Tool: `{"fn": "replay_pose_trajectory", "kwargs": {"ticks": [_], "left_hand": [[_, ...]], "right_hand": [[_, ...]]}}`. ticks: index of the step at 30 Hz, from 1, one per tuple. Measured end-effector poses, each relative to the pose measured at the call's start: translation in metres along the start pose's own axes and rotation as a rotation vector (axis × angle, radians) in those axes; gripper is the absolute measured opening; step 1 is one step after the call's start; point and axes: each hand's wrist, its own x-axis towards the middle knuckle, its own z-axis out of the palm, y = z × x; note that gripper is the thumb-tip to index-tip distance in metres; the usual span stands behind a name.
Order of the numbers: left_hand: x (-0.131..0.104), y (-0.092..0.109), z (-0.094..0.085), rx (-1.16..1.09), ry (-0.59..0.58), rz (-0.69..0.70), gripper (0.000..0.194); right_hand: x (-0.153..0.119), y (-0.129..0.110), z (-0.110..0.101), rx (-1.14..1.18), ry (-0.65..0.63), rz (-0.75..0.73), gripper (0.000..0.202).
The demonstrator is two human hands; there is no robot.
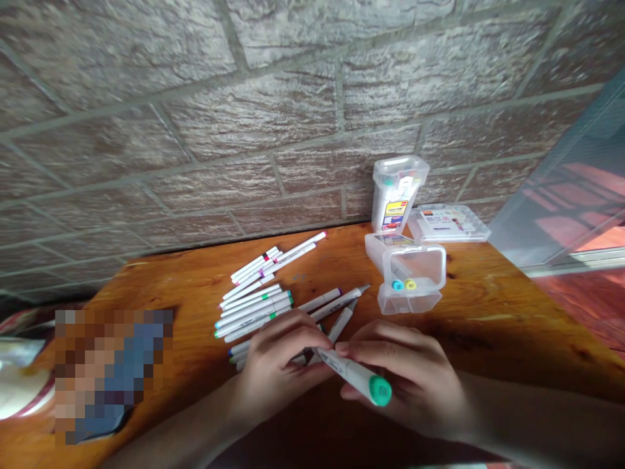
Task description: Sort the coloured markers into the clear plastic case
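A white marker with a green end (359, 378) is held between my two hands, its green end pointing toward me and to the right. My left hand (288, 355) pinches it at the far end, where my fingers partly hide it. Around its body close the fingers of my right hand (410, 371). Just beyond my left hand lie several white markers (256, 309) with green and blue ends, some partly covered by that hand. An uncapped marker (342, 303) with a grey tip points right, near another marker (342, 326).
An open clear plastic case (375, 251) lies on its side with a blue-ended and a yellow-ended marker inside. Behind it stand a closed marker case (393, 208) and a flat clear box (452, 225). Thinner pens (293, 257) lie near the brick wall (303, 169). Blurred pixels cover an object at left.
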Motion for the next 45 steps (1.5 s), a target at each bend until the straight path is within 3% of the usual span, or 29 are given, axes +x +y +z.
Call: {"fn": "replay_pose_trajectory", "kwargs": {"ticks": [7,29,45], "left_hand": [[0.000,0.007,0.004,-0.002,-0.022,0.027,0.020],[0.000,-0.002,-0.003,-0.011,-0.058,-0.033,0.010],[-0.004,-0.005,-0.001,-0.078,0.000,-0.053,0.020]], "right_hand": [[0.002,-0.002,0.000,0.000,-0.001,0.008,0.019],[-0.001,0.003,-0.001,-0.005,-0.010,0.033,0.044],[0.002,-0.001,0.000,-0.004,-0.023,0.018,0.042]]}}
